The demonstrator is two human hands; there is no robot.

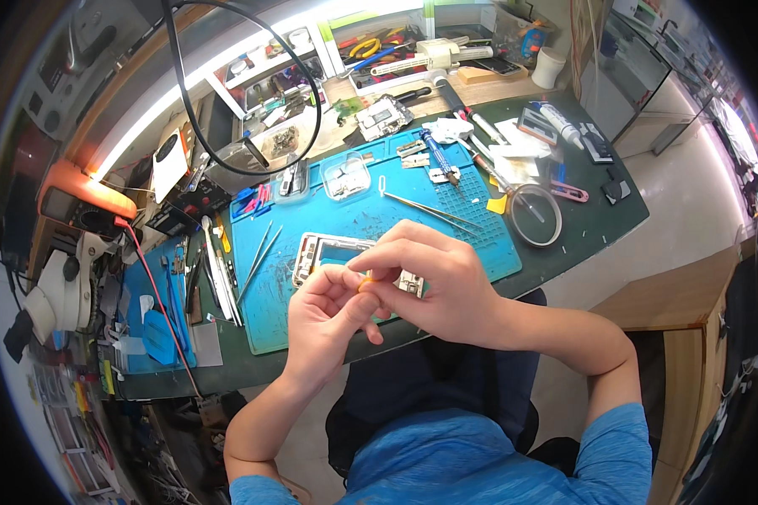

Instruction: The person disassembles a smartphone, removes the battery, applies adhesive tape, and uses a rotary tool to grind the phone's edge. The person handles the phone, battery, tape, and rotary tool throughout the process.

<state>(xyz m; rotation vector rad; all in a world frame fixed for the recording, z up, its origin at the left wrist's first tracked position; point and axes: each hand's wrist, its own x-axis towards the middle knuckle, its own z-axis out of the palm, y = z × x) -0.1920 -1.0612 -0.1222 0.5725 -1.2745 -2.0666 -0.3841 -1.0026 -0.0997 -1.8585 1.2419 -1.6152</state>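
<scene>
My left hand (327, 313) and my right hand (438, 282) meet above the near part of the blue work mat (278, 324). Between their fingertips is a small orange-yellow piece (365, 283), too small to name; both hands pinch at it. Behind and below the hands an opened phone frame (309, 255) lies on the mat, its middle and right side partly covered by my fingers. Beyond it, a pair of tweezers (429, 212) rests on the mat, and another pair (259, 263) lies to the left.
A magnifying glass (534, 215) and a blue screwdriver (440, 157) lie at the right. Clear plastic boxes (346, 177) stand at the back of the mat. An orange multimeter (84, 199) is at the left, its red lead (156, 290) running forward. A black cable loop (187, 109) hangs overhead.
</scene>
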